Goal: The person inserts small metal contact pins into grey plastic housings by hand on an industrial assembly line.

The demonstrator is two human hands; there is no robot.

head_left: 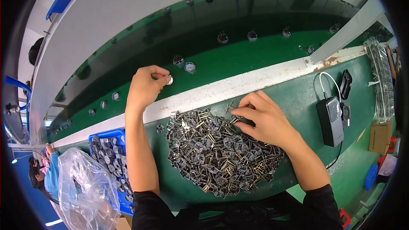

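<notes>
Over the green belt, my left hand [148, 86] pinches a small round pale part [170, 79] between thumb and fingertips. Just beyond it on the belt sit a dark round piece with metal pins [178, 60] and a pale grey round piece [190, 67]. My right hand [262, 115] is closed on a small round part with metal pins [235, 118], at the upper right edge of a large heap. That heap [221, 153] of similar pinned parts, dark discs with long metallic prongs, lies on the green table between my forearms. One loose disc [160, 128] rests left of the heap.
A white rail [221, 87] divides table from belt [221, 66], which carries several spaced round parts. At left are a blue tray [94, 136] of grey caps and a clear plastic bag [81, 183]. A black power bank [330, 121] with a white cable lies right. Another person [51, 172] sits far left.
</notes>
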